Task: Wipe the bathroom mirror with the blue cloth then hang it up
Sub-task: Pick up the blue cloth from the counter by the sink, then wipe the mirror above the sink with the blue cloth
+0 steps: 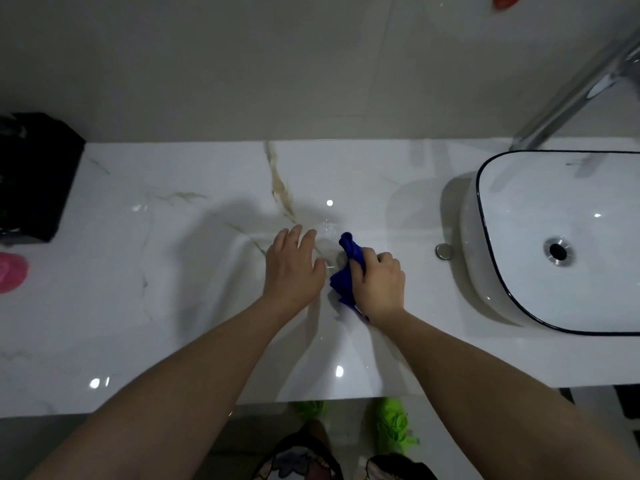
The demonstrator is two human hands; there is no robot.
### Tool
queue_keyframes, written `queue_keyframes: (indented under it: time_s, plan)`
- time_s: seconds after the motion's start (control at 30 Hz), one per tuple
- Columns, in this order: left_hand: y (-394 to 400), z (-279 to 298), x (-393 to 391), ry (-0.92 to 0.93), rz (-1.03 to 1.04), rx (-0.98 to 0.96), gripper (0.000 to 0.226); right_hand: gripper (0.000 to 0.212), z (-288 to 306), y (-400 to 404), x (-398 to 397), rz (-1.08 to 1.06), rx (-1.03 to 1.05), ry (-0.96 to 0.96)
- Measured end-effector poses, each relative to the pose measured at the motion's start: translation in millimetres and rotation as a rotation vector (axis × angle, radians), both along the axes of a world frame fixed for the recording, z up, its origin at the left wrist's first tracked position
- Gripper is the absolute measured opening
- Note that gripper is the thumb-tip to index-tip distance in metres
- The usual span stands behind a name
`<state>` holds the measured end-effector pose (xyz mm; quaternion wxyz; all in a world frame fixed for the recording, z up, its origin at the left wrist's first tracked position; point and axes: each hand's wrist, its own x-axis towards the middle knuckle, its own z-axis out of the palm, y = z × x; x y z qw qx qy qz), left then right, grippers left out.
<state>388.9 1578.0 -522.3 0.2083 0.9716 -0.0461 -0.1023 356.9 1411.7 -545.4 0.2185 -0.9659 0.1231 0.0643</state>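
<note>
- Currently the right hand (pixel 379 285) is closed in a fist around the blue cloth (pixel 346 271); bunched cloth protrudes from the far end of the fist and from its left side, with a tail trailing toward the wrist.
- The left hand (pixel 294 268) is open, fingers spread, palm down, low over the countertop (pixel 173 271), just left of the cloth. Contact with the surface or the cloth cannot be confirmed.
- Cloth location: on or just above the marble countertop, near its middle, well left of the basin (pixel 512 306).
- A small round metal fitting (pixel 444 251) sits on the countertop between the right hand and the basin.
- The faucet (pixel 571 98) rises at the far right. A black object (pixel 34 174) and a pink object (pixel 12 271) lie at the far-left edge.
- The mirror is not in view, nor is any hook or rail; judged status: wiping not started, cloth being gathered.
- Risk: a bunched cloth presents little flat surface and would probably smear the glass. Cause: wadded grip.
- Risk: the loose tail may drag across the countertop or snag the metal fitting when lifted. Cause: cloth not fully gathered.
- Risk: the glossy countertop appears wet near the hands, so a bracing left palm could slip.
</note>
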Motion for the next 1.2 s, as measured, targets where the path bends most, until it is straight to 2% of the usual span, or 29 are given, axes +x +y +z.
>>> queue_keyframes:
  time_s: [0.17, 0.37, 0.57, 0.87, 1.2]
  plan:
    - [-18.3, 39.7, 10.5, -0.080, -0.008, -0.001, 0.058, 0.034, 40.6, -8.3, 7.7, -0.032, 0.079, -0.046]
    - [-54.4, 109.6, 13.6, -0.234, -0.007, -0.032, 0.056, 0.031, 107.5, -33.1, 14.9, -0.062, 0.276, -0.216]
    - [-112.2, 195.4, -0.5, -0.419, 0.028, -0.047, 0.054, 0.025, 183.9, -95.3, 4.0, -0.024, 0.380, -0.431]
    - [-221.8, 317.2, -27.9, -0.715, 0.014, -0.027, 0.053, 0.022, 300.9, -207.6, -23.4, 0.011, 0.397, -0.740]
    - [-293.7, 393.2, -17.5, -0.868, -0.068, 0.020, 0.055, 0.028, 377.6, -302.7, -31.2, -0.079, 0.363, -1.001]
